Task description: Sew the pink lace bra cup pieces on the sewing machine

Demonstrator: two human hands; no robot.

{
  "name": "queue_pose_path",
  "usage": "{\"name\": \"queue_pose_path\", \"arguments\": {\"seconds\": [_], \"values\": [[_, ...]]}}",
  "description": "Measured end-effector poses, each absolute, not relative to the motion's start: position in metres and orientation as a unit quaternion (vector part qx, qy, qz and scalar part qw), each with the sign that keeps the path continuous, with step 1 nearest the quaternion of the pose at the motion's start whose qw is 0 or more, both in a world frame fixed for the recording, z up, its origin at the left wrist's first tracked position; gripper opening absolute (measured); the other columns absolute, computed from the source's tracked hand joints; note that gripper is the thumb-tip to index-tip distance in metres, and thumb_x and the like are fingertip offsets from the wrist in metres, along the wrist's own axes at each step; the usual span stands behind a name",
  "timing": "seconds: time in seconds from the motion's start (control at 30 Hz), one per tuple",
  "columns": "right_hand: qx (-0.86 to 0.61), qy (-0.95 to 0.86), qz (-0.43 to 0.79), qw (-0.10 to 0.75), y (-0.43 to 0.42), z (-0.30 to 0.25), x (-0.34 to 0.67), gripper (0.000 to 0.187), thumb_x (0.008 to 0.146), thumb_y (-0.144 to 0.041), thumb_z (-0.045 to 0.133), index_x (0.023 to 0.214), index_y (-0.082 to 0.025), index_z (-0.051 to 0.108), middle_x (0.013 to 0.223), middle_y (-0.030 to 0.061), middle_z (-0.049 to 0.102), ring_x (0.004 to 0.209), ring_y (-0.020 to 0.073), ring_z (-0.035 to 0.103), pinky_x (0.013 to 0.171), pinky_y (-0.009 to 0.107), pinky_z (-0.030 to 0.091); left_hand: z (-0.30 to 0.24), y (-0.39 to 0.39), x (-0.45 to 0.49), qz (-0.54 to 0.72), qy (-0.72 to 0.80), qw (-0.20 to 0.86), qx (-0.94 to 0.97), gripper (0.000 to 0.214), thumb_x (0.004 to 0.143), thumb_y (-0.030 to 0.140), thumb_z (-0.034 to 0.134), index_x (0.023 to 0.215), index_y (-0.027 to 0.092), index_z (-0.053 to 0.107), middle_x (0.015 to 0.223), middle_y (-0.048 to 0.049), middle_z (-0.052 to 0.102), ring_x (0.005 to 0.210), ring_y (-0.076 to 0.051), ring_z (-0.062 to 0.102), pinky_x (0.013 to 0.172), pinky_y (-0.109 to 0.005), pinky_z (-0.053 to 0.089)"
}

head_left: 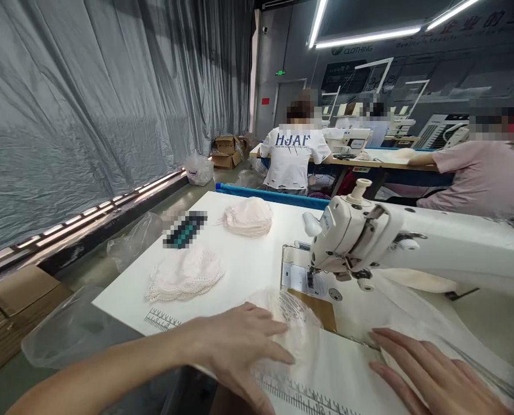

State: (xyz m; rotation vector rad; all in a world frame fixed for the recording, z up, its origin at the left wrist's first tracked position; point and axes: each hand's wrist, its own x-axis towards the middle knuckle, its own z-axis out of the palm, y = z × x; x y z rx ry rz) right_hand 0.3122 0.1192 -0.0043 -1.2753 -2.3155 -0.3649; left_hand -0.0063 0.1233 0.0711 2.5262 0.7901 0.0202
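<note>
My left hand (248,340) lies on a pale, sheer lace piece (298,320) at the table's front, fingers spread over its left side. My right hand (434,369) is stretched out above the table to the right of the lace, fingers apart, near a sheer white fabric (421,305). No object shows in its fingers. Just beyond the lace stands a white sewing machine (343,230), its needle and presser foot (311,278) over the metal plate. Two stacks of pale pink lace-edged pieces, one nearer (185,274) and one farther (248,217), rest on the left.
A blurred dark item (184,229) lies at the white table's (257,271) left edge. Plastic bags (67,328) and a cardboard box (15,317) are on the floor at left. Ahead, a person in a white shirt (294,153) and one in pink (486,173) sit at another table.
</note>
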Motion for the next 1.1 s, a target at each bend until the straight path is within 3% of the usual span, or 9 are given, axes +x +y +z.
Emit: {"name": "queue_pose_path", "arguments": {"seconds": [0.13,0.27,0.37,0.5,0.63,0.7,0.83,0.97,1.1], "values": [[-0.463,-0.849,0.028,0.252,0.15,0.01,0.248,0.03,0.09,-0.044,0.042,0.111,-0.026,0.053,0.106,0.0079,0.062,0.089,0.0248,0.061,0.068,0.035,0.048,0.068,0.156,-0.005,0.126,0.457,0.272,0.837,0.037,0.084,0.042,0.056,0.114,0.021,0.056,0.119,-0.0072,0.054,0.112,-0.023,0.047,0.092,-0.036,0.037],[-0.461,-0.846,0.115,0.242,0.182,0.007,0.209,0.02,0.087,-0.039,0.045,0.083,-0.022,0.054,0.084,0.0066,0.061,0.074,0.0231,0.059,0.058,0.034,0.047,0.038,0.185,0.008,0.109,0.559,0.258,0.781,0.048,0.07,0.033,0.072,0.111,0.015,0.056,0.097,-0.0066,0.057,0.096,-0.024,0.049,0.082,-0.036,0.04],[-0.45,-0.851,0.15,0.224,0.186,0.004,0.212,0.023,0.087,-0.031,0.045,0.066,-0.022,0.044,0.064,-0.0009,0.054,0.056,0.0148,0.053,0.05,0.025,0.043,0.028,0.19,0.015,0.109,0.543,0.295,0.779,0.026,0.071,0.025,0.07,0.093,0.016,0.061,0.081,-0.0014,0.056,0.087,-0.02,0.05,0.08,-0.032,0.04],[-0.471,-0.814,0.276,0.202,0.17,0.009,0.236,0.024,0.088,-0.035,0.044,0.068,-0.023,0.043,0.064,-0.0027,0.048,0.057,0.0133,0.048,0.049,0.022,0.039,0.034,0.183,0.024,0.128,0.501,0.345,0.784,0.004,0.076,0.021,0.062,0.077,0.017,0.061,0.088,-0.0022,0.056,0.091,-0.018,0.05,0.08,-0.028,0.038],[-0.499,-0.752,0.37,0.22,0.157,0.014,0.246,0.02,0.089,-0.043,0.041,0.086,-0.024,0.048,0.061,-0.0047,0.04,0.056,0.0137,0.043,0.05,0.023,0.036,0.038,0.181,0.036,0.125,0.452,0.424,0.775,0.016,0.083,0.02,0.048,0.072,0.016,0.058,0.066,0.0017,0.052,0.063,-0.011,0.049,0.057,-0.02,0.036],[-0.501,-0.742,0.382,0.228,0.157,0.014,0.246,0.023,0.089,-0.044,0.041,0.09,-0.023,0.051,0.059,-0.0054,0.038,0.054,0.0132,0.04,0.049,0.023,0.032,0.038,0.183,0.04,0.121,0.444,0.434,0.774,0.019,0.084,0.019,0.044,0.069,0.015,0.056,0.062,0.0017,0.049,0.058,-0.011,0.045,0.051,-0.019,0.031],[-0.527,-0.733,0.367,0.225,0.16,0.01,0.246,0.032,0.088,-0.044,0.043,0.067,-0.021,0.049,0.057,-0.004,0.04,0.054,0.0122,0.036,0.048,0.023,0.028,0.046,0.189,0.043,0.097,0.431,0.438,0.783,0.016,0.08,0.014,0.045,0.079,0.015,0.061,0.068,-0.0001,0.053,0.061,-0.012,0.046,0.052,-0.02,0.03],[-0.525,-0.756,0.321,0.222,0.164,0.007,0.249,0.029,0.089,-0.039,0.042,0.066,-0.022,0.045,0.055,-0.0043,0.044,0.05,0.0118,0.038,0.046,0.022,0.03,0.05,0.196,0.053,0.078,0.454,0.414,0.785,0.031,0.077,0.037,0.057,0.1,0.017,0.063,0.072,-0.0007,0.056,0.062,-0.013,0.047,0.053,-0.021,0.032],[-0.53,-0.792,0.22,0.21,0.172,0.002,0.252,0.027,0.09,-0.036,0.038,0.069,-0.023,0.047,0.053,-0.0042,0.049,0.047,0.0126,0.044,0.044,0.022,0.033,0.037,0.203,0.067,0.109,0.497,0.392,0.767,0.019,0.077,0.032,0.057,0.073,0.015,0.065,0.059,0.0012,0.052,0.058,-0.013,0.048,0.053,-0.022,0.033]]}}
